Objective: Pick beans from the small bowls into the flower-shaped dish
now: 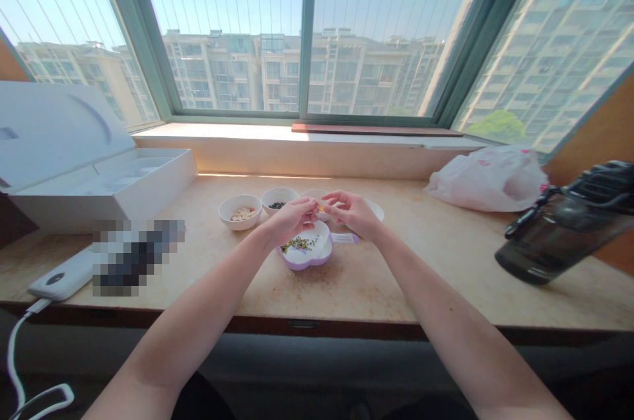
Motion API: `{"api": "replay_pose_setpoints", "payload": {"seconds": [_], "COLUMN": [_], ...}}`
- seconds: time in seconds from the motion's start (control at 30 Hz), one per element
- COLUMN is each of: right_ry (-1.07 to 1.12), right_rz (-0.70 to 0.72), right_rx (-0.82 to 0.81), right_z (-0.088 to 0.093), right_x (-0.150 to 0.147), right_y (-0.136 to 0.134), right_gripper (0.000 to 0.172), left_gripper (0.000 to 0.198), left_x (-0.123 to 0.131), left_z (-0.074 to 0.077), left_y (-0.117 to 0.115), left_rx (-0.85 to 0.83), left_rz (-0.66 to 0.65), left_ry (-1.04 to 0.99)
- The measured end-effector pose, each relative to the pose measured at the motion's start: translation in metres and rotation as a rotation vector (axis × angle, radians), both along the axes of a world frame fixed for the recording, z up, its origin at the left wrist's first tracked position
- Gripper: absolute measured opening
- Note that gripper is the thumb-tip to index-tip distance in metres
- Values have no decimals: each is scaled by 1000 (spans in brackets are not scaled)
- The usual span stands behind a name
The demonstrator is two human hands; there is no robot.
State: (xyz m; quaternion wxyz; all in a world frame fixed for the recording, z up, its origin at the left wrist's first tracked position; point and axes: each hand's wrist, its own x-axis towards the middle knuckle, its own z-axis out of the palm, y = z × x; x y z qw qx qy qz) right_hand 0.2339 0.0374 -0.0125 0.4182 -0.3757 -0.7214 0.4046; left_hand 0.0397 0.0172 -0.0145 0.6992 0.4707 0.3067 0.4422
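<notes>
Just now the left hand (290, 222) and right hand (352, 212) are close together, their fingertips (317, 207) almost meeting above a lilac flower-shaped dish (306, 266); whether they pinch anything is too small to tell. The dish sits near the middle of the desk (376, 281), with small green seeds (298, 245) scattered across its white inner surface. The seeds look light, hard and slippery, best taken in a fingertip pinch. The dish looks light and stiff, easiest to take by its rim. From the dish, a white bowl (240, 224) of pale flakes (242, 213) stands at eleven o'clock, a small bowl (279, 190) of dark seeds (277, 205) nearer twelve. A third bowl (312, 191) sits partly behind the hands, a white plate (377, 210) at one o'clock, and a plastic bag (488, 179) farther out at two.
</notes>
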Motion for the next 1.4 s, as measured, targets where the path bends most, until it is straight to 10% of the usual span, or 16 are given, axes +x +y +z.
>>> {"api": "replay_pose_setpoints", "payload": {"seconds": [0.57, 0.77, 0.93, 1.4], "right_ry": [-175, -288, -565, -612], "right_rz": [-154, -397, -618, -610], "right_rx": [192, 340, 314, 261], "right_z": [-4, -5, -6, -11], "right_x": [-2, 12, 31, 28], "right_y": [2, 15, 26, 28], "right_gripper": [35, 27, 24, 16], "left_gripper": [23, 8, 21, 21], "left_x": [3, -1, -5, -1], "left_z": [-1, -10, -20, -39], "left_y": [-1, 4, 7, 16], "left_rx": [96, 609, 908, 841], "left_rz": [-12, 195, 118, 107], "left_ry": [105, 669, 945, 932]}}
